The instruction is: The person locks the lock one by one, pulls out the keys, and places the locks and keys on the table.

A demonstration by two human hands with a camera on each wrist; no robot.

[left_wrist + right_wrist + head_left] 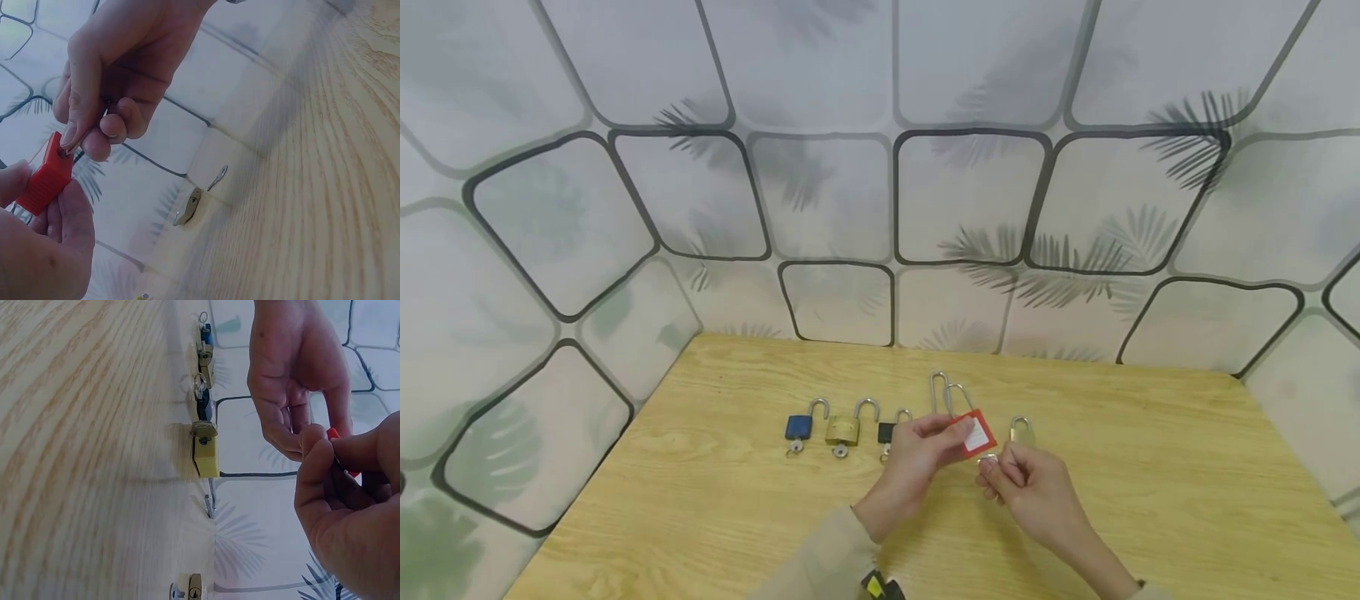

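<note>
My left hand (917, 457) grips a red padlock (982, 443) with a white label, its metal shackle (959, 398) pointing up and away. Close to the padlock's underside, my right hand (1037, 492) pinches a small metal key (987, 459), mostly covered by the thumb and fingers. From the left wrist view, the right hand's thumb (78, 125) and fingertips meet the keyhole face of the red padlock (49, 178). How deep the key sits is hidden. In the right wrist view, the right hand (356, 512) largely covers the padlock.
A row of padlocks with keys lies on the wooden table (715, 500): a blue padlock (798, 427), a brass padlock (844, 430), a black padlock (886, 432) and a yellow padlock (206, 459). Another brass padlock (1021, 432) lies to the right. Patterned cloth (835, 200) hangs behind.
</note>
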